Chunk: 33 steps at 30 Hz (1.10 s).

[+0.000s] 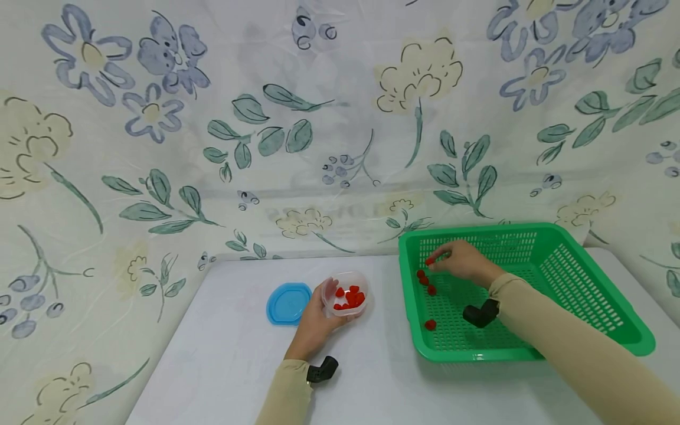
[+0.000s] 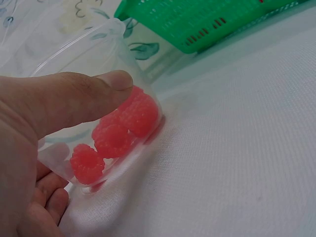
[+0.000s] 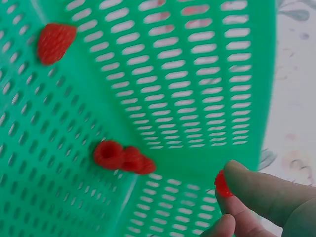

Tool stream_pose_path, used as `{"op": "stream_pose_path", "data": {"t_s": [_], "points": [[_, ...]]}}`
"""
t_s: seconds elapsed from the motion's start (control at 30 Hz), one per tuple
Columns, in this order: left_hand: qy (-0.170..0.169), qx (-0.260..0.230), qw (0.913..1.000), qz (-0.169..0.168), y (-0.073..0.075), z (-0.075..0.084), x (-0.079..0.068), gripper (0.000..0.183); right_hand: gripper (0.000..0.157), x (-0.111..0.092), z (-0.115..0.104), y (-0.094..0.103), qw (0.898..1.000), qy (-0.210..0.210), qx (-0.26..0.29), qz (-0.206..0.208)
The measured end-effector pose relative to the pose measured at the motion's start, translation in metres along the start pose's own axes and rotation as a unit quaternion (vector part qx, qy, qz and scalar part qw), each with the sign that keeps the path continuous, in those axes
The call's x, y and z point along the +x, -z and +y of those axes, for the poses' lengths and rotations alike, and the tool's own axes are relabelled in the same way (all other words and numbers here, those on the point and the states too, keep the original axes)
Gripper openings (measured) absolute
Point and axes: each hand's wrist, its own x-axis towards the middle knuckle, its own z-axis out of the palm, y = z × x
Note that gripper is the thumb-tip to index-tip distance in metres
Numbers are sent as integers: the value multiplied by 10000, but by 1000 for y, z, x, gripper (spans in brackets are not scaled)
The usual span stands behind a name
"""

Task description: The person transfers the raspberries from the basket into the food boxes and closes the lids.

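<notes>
Cloth (image 1: pixel 239 200): floral, behind the table (image 1: pixel 228 330).
Basket (image 1: pixel 457 355): green, right; a sleeve (image 1: pixel 574 348) crosses its near rim, hiding part.
Left hand (image 1: pixel 314 324): gripping the tub (image 1: pixel 350 277), clear, left of basket.
Right hand (image 1: pixel 462 260): well apart, pinching one berry (image 3: pixel 223 183) at basket's left end.
Lid (image 1: pixel 287 304): blue, partly behind left hand.
Other berries (image 1: pixel 431 290): in tub, along basket's left floor.

Head: high, farthest back, facing forward and down over the bench (image 1: pixel 212 354).
Left wrist: close, slanted, low past the left hand (image 2: pixel 29 113) at the clear container (image 2: pixel 98 54).
Right wrist: close, down into the green basket (image 3: pixel 192 160) past the right hand (image 3: pixel 269 197).
Shared: container, head and left wrist; basket, all three.
</notes>
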Motion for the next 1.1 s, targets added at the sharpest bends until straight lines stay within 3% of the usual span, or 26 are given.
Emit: {"op": "stream_pose_path", "data": {"t_s": [0.6, 1.1], "points": [[-43, -126, 9999, -10, 0, -2, 0, 96, 34, -31, -35, 1, 9994, 140, 309, 67], [-64, -107, 9999, -10, 0, -2, -1, 96, 26, -50, -57, -21, 9954, 692, 599, 292]]}}
